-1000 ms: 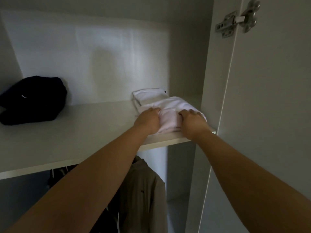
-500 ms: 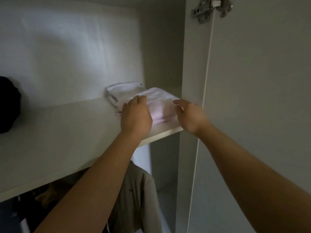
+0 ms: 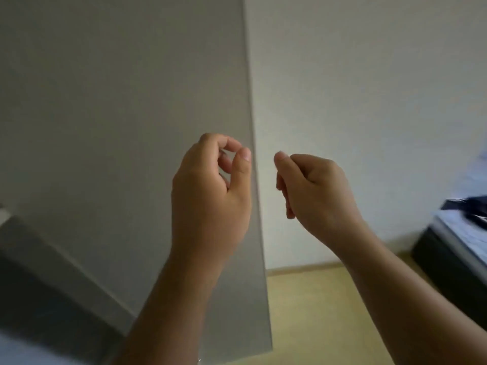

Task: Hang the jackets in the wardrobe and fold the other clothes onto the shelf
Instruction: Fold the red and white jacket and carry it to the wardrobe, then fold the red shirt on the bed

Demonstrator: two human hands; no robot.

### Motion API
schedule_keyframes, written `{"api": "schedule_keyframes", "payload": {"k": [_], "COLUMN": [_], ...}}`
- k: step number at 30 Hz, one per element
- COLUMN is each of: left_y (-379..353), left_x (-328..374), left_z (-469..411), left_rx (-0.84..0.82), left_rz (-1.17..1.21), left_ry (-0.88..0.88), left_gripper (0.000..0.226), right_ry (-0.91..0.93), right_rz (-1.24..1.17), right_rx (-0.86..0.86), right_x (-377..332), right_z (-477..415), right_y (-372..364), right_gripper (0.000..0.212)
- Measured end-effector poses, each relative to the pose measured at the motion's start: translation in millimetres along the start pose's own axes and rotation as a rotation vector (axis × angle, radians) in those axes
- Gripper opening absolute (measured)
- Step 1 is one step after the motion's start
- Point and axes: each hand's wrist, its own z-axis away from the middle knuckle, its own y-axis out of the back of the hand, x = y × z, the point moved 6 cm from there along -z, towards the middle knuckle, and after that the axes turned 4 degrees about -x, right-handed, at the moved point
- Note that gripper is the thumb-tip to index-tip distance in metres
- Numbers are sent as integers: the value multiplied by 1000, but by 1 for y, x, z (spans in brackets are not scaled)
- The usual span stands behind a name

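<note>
My left hand (image 3: 210,191) is raised in front of the grey wardrobe door (image 3: 126,127), its fingers loosely curled and holding nothing. My right hand (image 3: 313,191) hangs beside it, a short gap apart, also loosely curled and holding nothing. The shelf and the folded pink-white clothes are out of view. A dark garment (image 3: 471,208) lies on the bed at the far right edge, blurred.
The open wardrobe door's edge (image 3: 254,154) runs down the middle of the view. Behind it is a white wall (image 3: 369,88). A bed (image 3: 456,248) with a dark frame stands at the right, on a light wooden floor (image 3: 329,312).
Both hands have let go of the folded clothes on the shelf and pulled back. The view has swung right, away from the wardrobe interior toward the door, wall and bed.
</note>
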Motion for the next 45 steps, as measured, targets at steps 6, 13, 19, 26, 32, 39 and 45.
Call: {"api": "schedule_keyframes", "payload": {"k": [6, 13, 19, 26, 32, 39, 45], "left_y": [-120, -262, -392, -527, -647, -793, -902], "left_x": [93, 200, 284, 344, 383, 435, 489], "left_z": [-3, 22, 47, 69, 70, 56, 61], "left_rx": [-234, -471, -647, -807, -945, -1142, -1273], "left_rz": [147, 244, 316, 383, 481, 575, 617], "left_ry": [-134, -232, -265, -271, -324, -452, -544], "left_gripper": [10, 8, 11, 8, 14, 8, 7], "right_ry": [-122, -250, -339, -468, -605, -754, -862], "right_rz": [43, 40, 91, 168, 258, 396, 417], "right_rx": [311, 464, 575, 638, 725, 872, 965], "right_x": [79, 183, 255, 330, 409, 474, 525], "right_z": [17, 41, 58, 66, 55, 24, 10], "right_y": [136, 278, 408, 510, 572, 645, 705], "right_gripper": [53, 29, 25, 20, 19, 12, 18]}}
